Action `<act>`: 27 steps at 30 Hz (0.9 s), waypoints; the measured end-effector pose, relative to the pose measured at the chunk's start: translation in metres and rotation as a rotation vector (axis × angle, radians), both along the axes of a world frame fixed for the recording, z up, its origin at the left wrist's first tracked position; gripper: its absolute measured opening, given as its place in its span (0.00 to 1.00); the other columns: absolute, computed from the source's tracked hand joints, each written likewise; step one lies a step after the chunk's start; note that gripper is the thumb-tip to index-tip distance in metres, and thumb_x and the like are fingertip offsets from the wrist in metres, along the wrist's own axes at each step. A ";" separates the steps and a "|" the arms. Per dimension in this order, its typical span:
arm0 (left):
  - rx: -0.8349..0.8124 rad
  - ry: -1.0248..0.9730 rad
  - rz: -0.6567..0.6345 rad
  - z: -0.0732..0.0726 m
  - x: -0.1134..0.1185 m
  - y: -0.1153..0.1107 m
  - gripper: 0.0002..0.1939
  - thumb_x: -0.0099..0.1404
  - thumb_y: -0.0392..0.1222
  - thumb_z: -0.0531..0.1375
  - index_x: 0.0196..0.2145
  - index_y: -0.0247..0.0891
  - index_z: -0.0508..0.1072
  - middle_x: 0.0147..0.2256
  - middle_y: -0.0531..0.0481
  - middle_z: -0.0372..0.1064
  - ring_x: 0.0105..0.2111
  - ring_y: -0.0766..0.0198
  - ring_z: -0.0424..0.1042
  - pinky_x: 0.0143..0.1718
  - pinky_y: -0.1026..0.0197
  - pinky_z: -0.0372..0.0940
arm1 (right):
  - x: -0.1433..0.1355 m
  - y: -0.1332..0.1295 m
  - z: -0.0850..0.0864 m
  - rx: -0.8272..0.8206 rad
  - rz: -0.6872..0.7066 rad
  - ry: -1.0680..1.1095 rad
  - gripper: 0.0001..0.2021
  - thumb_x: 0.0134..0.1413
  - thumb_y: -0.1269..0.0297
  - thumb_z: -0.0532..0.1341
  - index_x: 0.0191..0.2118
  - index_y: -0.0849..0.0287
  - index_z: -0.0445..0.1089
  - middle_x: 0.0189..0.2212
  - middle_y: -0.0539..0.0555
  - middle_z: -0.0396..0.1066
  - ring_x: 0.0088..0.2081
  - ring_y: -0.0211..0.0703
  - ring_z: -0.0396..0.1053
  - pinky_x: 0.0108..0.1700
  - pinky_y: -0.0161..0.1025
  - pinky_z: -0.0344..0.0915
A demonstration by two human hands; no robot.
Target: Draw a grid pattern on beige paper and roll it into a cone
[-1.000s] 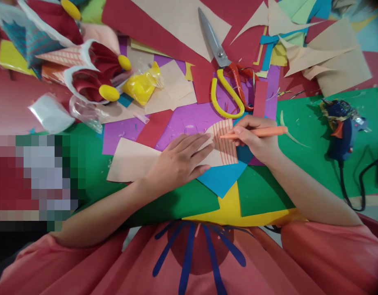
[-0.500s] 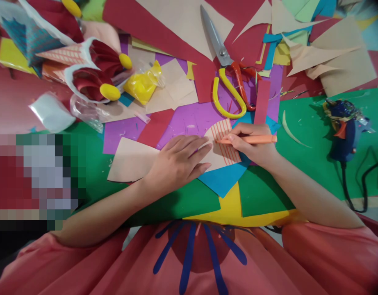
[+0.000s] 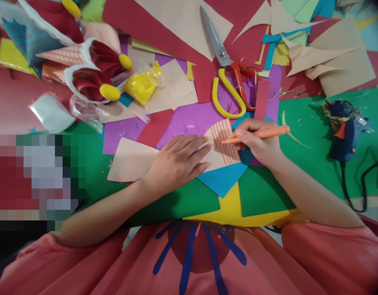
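A fan-shaped piece of beige paper (image 3: 132, 157) lies across the middle of the work surface, its right part covered with orange lines. My left hand (image 3: 179, 159) rests flat on it with the fingers stretched out, hiding its centre. In my right hand (image 3: 263, 141) is an orange marker (image 3: 273, 132), pinched between thumb and fingers. Its tip is at the striped part of the paper, among the lines. Blue paper (image 3: 222, 182) sticks out from under the beige piece, beneath my right hand.
Large scissors (image 3: 226, 61) with one yellow and one red handle lie beyond my hands. A blue glue gun (image 3: 345, 135) with a black cord is at the right. Paper cones (image 3: 69, 55) and a yellow packet (image 3: 142, 86) sit at the left. Beige scraps (image 3: 318, 49) lie far right.
My right hand has shifted slightly right, and the marker's tip has moved right across the stripes. The marker's back end points further up and right. My left hand has stayed in place.
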State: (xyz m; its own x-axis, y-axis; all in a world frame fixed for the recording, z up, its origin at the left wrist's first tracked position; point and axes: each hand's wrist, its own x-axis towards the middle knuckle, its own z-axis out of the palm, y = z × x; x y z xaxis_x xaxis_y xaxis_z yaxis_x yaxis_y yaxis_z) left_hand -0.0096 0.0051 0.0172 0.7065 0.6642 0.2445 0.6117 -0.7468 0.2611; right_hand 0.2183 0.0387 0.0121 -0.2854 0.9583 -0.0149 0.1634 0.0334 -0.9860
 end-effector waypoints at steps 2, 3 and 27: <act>-0.001 0.002 0.002 0.000 0.000 0.000 0.16 0.70 0.44 0.54 0.49 0.31 0.73 0.49 0.39 0.74 0.48 0.53 0.73 0.48 0.51 0.69 | -0.001 0.000 -0.001 -0.016 -0.090 0.088 0.15 0.58 0.52 0.60 0.28 0.58 0.71 0.22 0.48 0.71 0.22 0.34 0.69 0.24 0.32 0.64; 0.000 0.003 0.001 -0.001 0.000 0.000 0.16 0.70 0.44 0.54 0.49 0.31 0.73 0.49 0.39 0.74 0.48 0.53 0.73 0.48 0.51 0.69 | -0.002 0.001 -0.002 -0.018 -0.124 0.134 0.17 0.58 0.48 0.58 0.33 0.57 0.72 0.24 0.49 0.73 0.25 0.36 0.72 0.27 0.34 0.67; -0.061 0.126 0.031 -0.012 -0.001 -0.002 0.27 0.72 0.52 0.49 0.62 0.34 0.61 0.62 0.43 0.61 0.63 0.50 0.59 0.64 0.47 0.53 | 0.000 -0.009 0.006 0.059 0.035 -0.061 0.13 0.57 0.52 0.61 0.36 0.56 0.76 0.30 0.52 0.75 0.31 0.38 0.73 0.30 0.35 0.69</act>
State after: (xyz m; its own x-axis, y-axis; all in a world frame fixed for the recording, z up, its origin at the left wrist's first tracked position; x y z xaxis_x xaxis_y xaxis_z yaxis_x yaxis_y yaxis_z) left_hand -0.0109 0.0031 0.0048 0.7077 0.6972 0.1141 0.6651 -0.7120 0.2252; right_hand 0.2179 0.0297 0.0180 -0.3187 0.9476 0.0232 0.2213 0.0982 -0.9703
